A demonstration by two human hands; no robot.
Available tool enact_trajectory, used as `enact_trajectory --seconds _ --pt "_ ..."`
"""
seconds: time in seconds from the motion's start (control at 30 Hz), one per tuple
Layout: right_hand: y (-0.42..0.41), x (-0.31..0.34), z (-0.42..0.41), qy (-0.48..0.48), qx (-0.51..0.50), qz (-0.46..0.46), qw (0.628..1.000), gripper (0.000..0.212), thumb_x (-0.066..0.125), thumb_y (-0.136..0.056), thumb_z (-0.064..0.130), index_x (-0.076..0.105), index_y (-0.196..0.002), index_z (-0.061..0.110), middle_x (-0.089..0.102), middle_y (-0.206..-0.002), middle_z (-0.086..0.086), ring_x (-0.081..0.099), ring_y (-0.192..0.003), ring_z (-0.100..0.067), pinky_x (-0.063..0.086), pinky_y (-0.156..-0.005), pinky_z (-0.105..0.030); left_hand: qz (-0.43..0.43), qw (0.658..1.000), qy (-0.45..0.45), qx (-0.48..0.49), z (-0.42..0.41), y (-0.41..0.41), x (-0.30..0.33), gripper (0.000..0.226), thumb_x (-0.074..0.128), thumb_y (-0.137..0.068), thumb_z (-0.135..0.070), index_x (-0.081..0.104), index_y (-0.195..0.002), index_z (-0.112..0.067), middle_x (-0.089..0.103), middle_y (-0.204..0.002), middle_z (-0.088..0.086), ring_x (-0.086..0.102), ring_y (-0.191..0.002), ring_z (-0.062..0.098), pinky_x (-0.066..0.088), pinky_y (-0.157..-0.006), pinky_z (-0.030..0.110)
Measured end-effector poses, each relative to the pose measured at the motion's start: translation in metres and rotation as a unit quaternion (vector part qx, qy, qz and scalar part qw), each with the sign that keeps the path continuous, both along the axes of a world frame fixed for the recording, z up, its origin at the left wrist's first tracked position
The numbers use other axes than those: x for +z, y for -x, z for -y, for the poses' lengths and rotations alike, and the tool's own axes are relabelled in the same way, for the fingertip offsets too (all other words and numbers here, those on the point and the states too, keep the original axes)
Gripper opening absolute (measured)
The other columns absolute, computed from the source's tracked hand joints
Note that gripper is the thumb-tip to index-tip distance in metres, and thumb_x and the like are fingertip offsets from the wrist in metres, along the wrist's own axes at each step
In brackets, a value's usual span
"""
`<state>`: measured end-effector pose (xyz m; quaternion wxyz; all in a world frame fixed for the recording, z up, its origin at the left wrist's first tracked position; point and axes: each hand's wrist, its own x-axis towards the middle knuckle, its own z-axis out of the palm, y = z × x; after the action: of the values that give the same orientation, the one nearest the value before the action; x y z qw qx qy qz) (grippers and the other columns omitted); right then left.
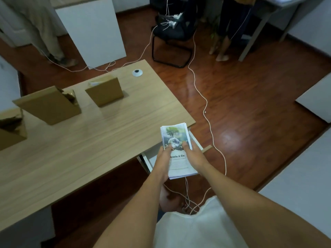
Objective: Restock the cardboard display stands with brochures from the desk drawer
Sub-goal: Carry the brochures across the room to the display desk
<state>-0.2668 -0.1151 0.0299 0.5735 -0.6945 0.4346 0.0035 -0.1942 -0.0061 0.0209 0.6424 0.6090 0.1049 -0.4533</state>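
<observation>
I hold a stack of brochures [176,149] in both hands, above the open desk drawer [152,159] at the near right corner of the desk. My left hand [163,161] grips the stack's left edge, thumb curled over the cover; my right hand [192,156] grips the right edge, thumb pressed on the printed face. The top cover shows a tree growing over a globe, and below my thumbs I can read "…ceria & Co."; the smaller lines under it are too blurred to make out.

The wooden desk [80,149] runs off to my left. On it stand three cardboard display stands: the nearest [12,131] at the left edge of view, a middle one [48,106], and a far one [104,91] with something pale showing at its top. Beyond that sits a round white cable grommet [137,72].

The floor [250,95] is glossy reddish wood, crossed by a white cable [206,101]. A black chair [172,33] stands beyond the desk, with a white cabinet [93,31] to its left and the bare legs of another person [222,42] to its right.
</observation>
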Motion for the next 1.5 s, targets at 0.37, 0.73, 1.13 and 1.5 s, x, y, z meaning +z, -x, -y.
enact_trajectory --seconds 0.37,0.73,1.13,1.5 --pt "-0.025 0.055 0.035 0.045 -0.102 0.096 0.989 0.029 0.035 -0.108 0.045 0.050 -0.119 0.022 0.063 -0.111 0.002 0.061 -0.105 -0.019 0.045 -0.091 -0.034 0.146 0.983 0.061 -0.097 0.056 -0.046 0.042 0.042 0.052 -0.097 -0.056 0.059 -0.127 -0.028 0.077 -0.119 0.008 0.075 -0.109 0.033 0.057 -0.098 0.061" --pt "-0.030 0.071 0.081 0.042 -0.165 0.125 0.977 0.029 0.041 -0.105 0.046 0.057 -0.108 0.022 0.069 -0.106 0.000 0.067 -0.100 -0.019 0.052 -0.099 -0.045 0.229 0.964 0.036 -0.127 0.108 -0.050 0.068 0.036 0.033 -0.108 -0.055 0.062 -0.103 -0.033 0.078 -0.106 0.004 0.076 -0.100 0.025 0.058 -0.097 0.053" --pt "-0.006 0.063 0.193 0.028 -0.146 0.099 0.984 0.026 0.042 -0.106 0.043 0.057 -0.108 0.021 0.070 -0.101 0.003 0.068 -0.091 -0.015 0.054 -0.079 -0.032 0.231 0.962 0.011 -0.142 0.219 -0.030 0.052 0.041 0.035 -0.108 -0.054 0.059 -0.113 -0.021 0.078 -0.105 0.005 0.076 -0.096 0.023 0.061 -0.091 0.045" --pt "0.006 0.061 0.318 0.035 -0.076 0.083 0.993 0.035 0.039 -0.107 0.044 0.056 -0.116 0.014 0.068 -0.113 -0.004 0.065 -0.106 -0.021 0.050 -0.086 -0.035 0.269 0.958 -0.041 -0.087 0.328 -0.003 0.068 0.044 0.032 -0.111 -0.048 0.058 -0.115 -0.013 0.072 -0.096 -0.006 0.068 -0.086 0.008 0.049 -0.075 0.026"
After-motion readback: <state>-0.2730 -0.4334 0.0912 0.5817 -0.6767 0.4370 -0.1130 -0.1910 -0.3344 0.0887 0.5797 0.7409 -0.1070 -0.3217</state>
